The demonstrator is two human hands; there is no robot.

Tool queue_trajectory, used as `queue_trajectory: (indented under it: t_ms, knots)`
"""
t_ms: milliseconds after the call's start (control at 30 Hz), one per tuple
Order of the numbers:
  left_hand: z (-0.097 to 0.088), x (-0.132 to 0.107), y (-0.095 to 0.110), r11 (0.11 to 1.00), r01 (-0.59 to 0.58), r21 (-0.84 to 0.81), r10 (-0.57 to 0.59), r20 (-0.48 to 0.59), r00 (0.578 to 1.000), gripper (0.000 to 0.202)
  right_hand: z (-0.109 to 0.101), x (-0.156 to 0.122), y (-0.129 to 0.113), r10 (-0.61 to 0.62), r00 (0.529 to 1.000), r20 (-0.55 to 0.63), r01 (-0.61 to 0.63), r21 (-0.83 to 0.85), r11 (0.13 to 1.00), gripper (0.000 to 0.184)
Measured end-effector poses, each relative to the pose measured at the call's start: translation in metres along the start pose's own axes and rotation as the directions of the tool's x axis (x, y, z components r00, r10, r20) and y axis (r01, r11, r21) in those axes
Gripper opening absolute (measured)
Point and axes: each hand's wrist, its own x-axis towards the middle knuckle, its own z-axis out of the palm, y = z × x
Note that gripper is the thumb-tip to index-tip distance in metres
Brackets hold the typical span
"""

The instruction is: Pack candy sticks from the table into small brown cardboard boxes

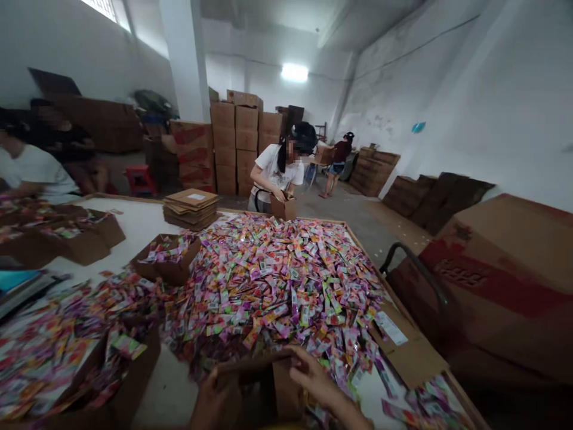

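left hand (208, 399) and right hand (314, 377) are curled inward.

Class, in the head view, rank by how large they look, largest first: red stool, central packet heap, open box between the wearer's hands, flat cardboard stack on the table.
1. Central packet heap
2. Open box
3. Flat cardboard stack
4. Red stool

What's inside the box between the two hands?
Inside the box, between left hand and right hand, cardboard walls and dark shadow show; shadow hides the bottom, so contents there can't be told.
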Motion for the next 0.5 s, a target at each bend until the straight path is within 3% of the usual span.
queue_trajectory:
  t_ms: [100,200,300,367,400,500]
  knots:
    - [-0.006,0.001,-0.002,0.981,-0.185,0.065,0.178,0.100,0.979,0.031,-0.009,-0.019,-0.014,-0.010,0.981,0.196,0.024,-0.069,0.997,0.089]
    - [-0.021,0.006,0.018,0.926,-0.344,0.152,0.296,0.270,0.916,0.030,-0.010,-0.018,-0.023,-0.050,0.968,0.246,0.110,-0.238,0.965,0.084]
    - [-0.040,0.008,0.049,0.889,-0.371,0.268,0.168,0.562,0.810,0.043,-0.002,0.000,-0.021,-0.043,0.980,0.194,0.098,-0.283,0.954,0.060]
    - [-0.042,0.003,0.070,0.836,-0.393,0.382,0.054,0.657,0.752,0.046,0.009,0.013,-0.018,0.015,0.997,0.071,0.012,-0.365,0.931,0.039]
    - [-0.037,-0.001,0.078,0.784,-0.418,0.459,0.019,0.655,0.755,0.045,0.016,0.018,-0.016,0.035,0.999,-0.008,-0.035,-0.425,0.905,0.029]
    - [-0.004,-0.014,0.090,0.534,-0.460,0.710,0.037,0.524,0.851,0.026,0.039,0.021,-0.013,-0.005,0.985,-0.170,-0.102,-0.613,0.784,0.011]
